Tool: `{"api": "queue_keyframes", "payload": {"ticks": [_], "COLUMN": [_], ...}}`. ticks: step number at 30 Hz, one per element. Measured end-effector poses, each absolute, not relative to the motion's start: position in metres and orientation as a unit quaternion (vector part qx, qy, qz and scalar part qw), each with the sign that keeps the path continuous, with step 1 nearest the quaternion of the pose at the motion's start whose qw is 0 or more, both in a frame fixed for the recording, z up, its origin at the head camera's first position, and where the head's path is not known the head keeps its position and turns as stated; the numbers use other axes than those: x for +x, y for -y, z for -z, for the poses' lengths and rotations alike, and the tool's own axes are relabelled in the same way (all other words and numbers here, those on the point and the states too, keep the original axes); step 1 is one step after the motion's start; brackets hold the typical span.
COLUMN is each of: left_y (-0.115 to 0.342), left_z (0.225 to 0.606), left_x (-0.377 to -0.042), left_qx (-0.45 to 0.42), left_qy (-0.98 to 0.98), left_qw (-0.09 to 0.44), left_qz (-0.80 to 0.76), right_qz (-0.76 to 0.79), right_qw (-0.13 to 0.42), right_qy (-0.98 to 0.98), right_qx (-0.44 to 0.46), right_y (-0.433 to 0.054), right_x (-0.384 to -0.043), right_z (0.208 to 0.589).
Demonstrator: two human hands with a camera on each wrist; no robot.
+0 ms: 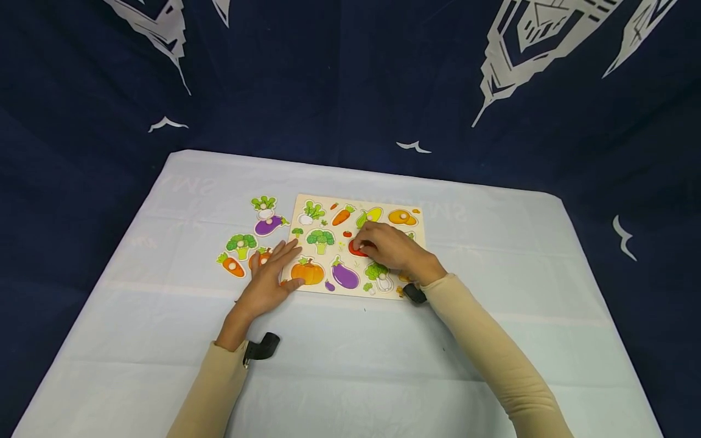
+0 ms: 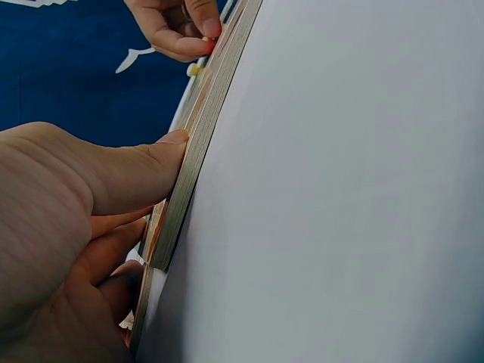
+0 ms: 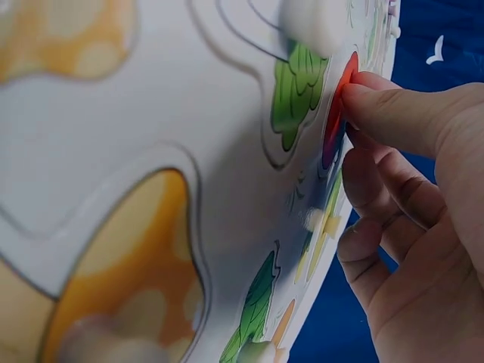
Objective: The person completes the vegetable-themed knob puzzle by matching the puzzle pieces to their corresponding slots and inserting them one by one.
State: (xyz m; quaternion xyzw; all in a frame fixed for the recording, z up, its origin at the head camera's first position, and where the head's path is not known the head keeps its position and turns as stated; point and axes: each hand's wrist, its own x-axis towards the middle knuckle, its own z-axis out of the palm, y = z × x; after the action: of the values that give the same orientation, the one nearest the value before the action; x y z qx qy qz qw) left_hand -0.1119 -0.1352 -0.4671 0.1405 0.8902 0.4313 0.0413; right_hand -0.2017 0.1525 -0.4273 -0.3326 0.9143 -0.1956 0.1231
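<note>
Open tablecloth [image 1: 515, 255] right of the board [image 1: 331, 251], loose vegetable pieces [image 1: 241, 243] obstructing its left.

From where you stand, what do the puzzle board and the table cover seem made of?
The puzzle board looks like plywood with a smooth printed face; its edge shows fine lines. The table cover seems thin and matte, with creases: perhaps fabric, possibly plastic.
</note>
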Motion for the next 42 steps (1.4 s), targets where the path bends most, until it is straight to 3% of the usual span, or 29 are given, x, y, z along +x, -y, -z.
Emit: {"api": "queue_keyframes", "payload": {"ticks": [14, 29, 42], "left_y": [0.136, 0.136, 0.135], "left_z": [0.467, 0.469, 0.467], "left_x": [-0.112, -0.113, -0.112], "left_qx": [0.139, 0.141, 0.138], "left_qy": [-0.89, -0.89, -0.892], "left_qw": [0.042, 0.043, 0.043], "left_qz": [-0.432, -0.432, -0.429], "right_qz": [0.265, 0.36, 0.387], "right_qw": [0.121, 0.058, -0.012], "right_qy": [-0.906, -0.889, -0.901], "right_qx": [-0.306, -0.277, -0.195], "right_y": [-0.166, -0.202, -0.254], "right_x": [-0.193, -0.18, -0.166], "right_z": [0.421, 0.413, 0.414]}}
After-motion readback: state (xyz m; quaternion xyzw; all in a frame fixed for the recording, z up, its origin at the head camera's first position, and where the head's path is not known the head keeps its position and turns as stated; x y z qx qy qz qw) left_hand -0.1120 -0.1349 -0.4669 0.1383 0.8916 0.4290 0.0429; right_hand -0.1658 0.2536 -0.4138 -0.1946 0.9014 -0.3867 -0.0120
